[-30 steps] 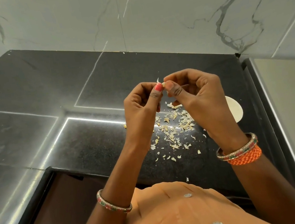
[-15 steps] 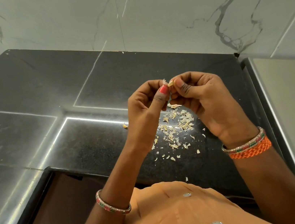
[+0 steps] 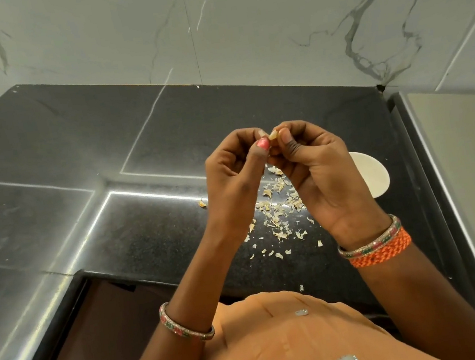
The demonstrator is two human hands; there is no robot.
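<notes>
I have both hands raised together over the counter, fingertips meeting in the middle of the view. My left hand (image 3: pixel 233 180) has its fingers curled in and its thumb, nail painted pink, pressed up against the small pale clove (image 3: pixel 272 135). My right hand (image 3: pixel 321 174) comes in from the other side, thumb and curled fingers pinching the same clove, so both hands are clamped on it at once. The clove is up in the air between the two thumbs, well above the worktop. I can't make out how much skin is on it.

Directly below the hands, papery peel scraps (image 3: pixel 277 201) lie scattered across the black counter (image 3: pixel 161 236), thickest under the right palm and thinning out toward the near edge. One stray scrap (image 3: pixel 202 203) sits apart to the left. A white dish (image 3: pixel 374 175) peeks out from behind the right hand, on the right. A beaded bangle (image 3: pixel 186 327) rings the left wrist, with stacked bangles (image 3: pixel 373 244) on the right. An orange garment (image 3: pixel 283 341) is nearest, and a marble wall (image 3: pixel 239 27) stands at the far side.
</notes>
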